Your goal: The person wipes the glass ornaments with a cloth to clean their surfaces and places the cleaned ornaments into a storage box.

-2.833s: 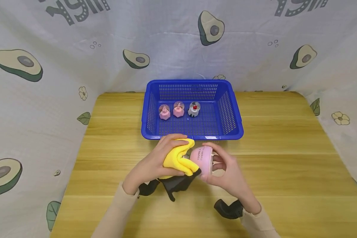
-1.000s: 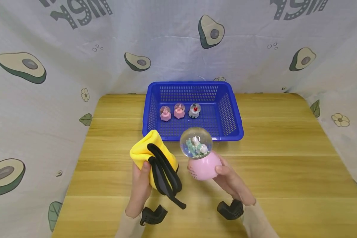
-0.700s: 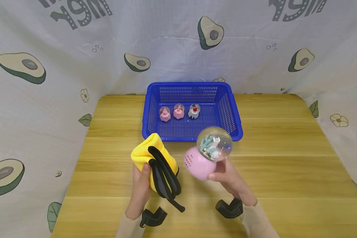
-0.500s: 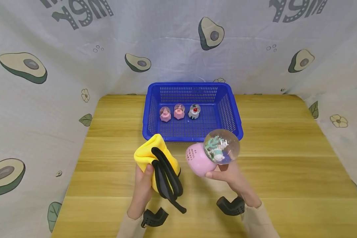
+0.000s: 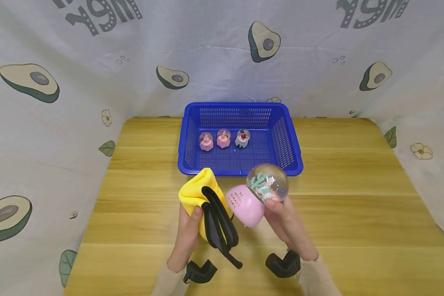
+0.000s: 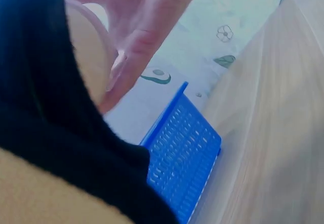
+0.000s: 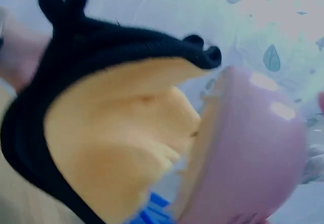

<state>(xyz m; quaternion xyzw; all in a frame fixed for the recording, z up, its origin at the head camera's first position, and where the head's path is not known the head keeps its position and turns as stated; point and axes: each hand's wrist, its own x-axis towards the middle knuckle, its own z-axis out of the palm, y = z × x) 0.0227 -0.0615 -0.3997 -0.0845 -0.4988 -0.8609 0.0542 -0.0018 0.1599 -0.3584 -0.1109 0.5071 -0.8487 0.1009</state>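
In the head view my left hand [image 5: 186, 234] grips a folded yellow cloth [image 5: 197, 191] with black edging, thumb on its front. My right hand [image 5: 288, 226] holds a large snow globe [image 5: 244, 205] with a lettered pink base, tilted so the clear dome points up and right. Inside the dome are a white figure and green cactus shapes. The thumb lies at the dome's lower edge; the other fingers are mostly hidden behind. Close up in the right wrist view, the pink base [image 7: 253, 148] is right beside the open fold of the cloth [image 7: 116, 118]; whether they touch I cannot tell.
A blue plastic basket [image 5: 240, 172] stands behind the hands at the table's back. Inside it sit two small pink snow globes [image 5: 206, 143] and a white one [image 5: 242, 139] with red inside. The wooden table [image 5: 355, 197] meets an avocado-print curtain [image 5: 222, 49].
Earlier the cloth was against the globe's dome; then they came apart. Since then the globe has turned in my right hand, and my left hand has brought the cloth rightward toward its base.
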